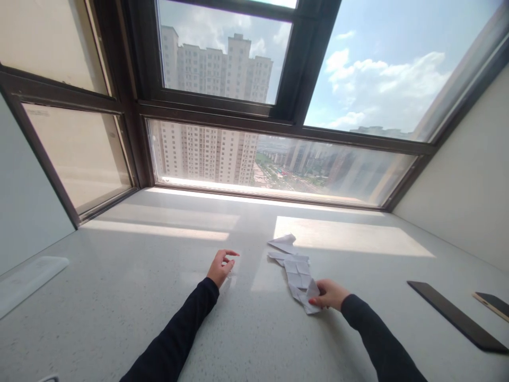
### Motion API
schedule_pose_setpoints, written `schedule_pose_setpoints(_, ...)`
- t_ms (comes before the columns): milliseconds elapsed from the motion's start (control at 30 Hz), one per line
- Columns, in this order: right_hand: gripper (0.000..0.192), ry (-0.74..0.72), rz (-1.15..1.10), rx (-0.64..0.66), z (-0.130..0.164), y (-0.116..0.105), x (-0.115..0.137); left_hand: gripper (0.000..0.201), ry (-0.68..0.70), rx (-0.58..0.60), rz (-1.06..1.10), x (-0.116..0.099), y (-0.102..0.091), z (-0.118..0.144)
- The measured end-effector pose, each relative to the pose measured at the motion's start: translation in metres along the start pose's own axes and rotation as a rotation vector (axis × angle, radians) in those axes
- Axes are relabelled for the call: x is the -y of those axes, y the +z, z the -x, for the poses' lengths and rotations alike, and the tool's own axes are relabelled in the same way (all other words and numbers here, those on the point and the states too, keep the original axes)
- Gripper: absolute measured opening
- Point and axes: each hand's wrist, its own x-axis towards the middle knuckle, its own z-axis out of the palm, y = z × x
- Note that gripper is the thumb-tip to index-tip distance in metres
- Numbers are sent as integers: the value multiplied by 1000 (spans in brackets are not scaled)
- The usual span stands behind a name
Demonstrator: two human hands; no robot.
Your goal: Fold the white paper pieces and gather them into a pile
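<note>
Several folded pieces of white paper lie in a loose cluster on the speckled white sill, right of the middle. The farthest is a pointed folded paper (283,243); nearer lies a creased paper (298,273) with fold lines across it. At the near end, my right hand (329,295) pinches a folded paper (312,300) between thumb and fingers. My left hand (222,267) hovers over or rests on the sill to the left, fingers apart and holding nothing. A gap of bare sill separates it from the papers.
On the right lie a long dark flat slab (457,315) and a dark object with a tan edge (493,305). At far left is a white flat object (34,278). A brown-framed window (278,123) bounds the far side, with white walls either side.
</note>
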Motion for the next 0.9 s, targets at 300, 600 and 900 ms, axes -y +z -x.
schedule_pose_setpoints(300,37,81,233,-320,-3,1,3,19,-26,1,29,-1,0,-2)
schedule_pose_setpoints(600,18,-120,248,-427,17,-15,69,19,-57,21,122,-2,1,-3)
schedule_pose_setpoints(900,22,-434,-16,-286,-66,108,154,42,-63,12,169,6,0,-6)
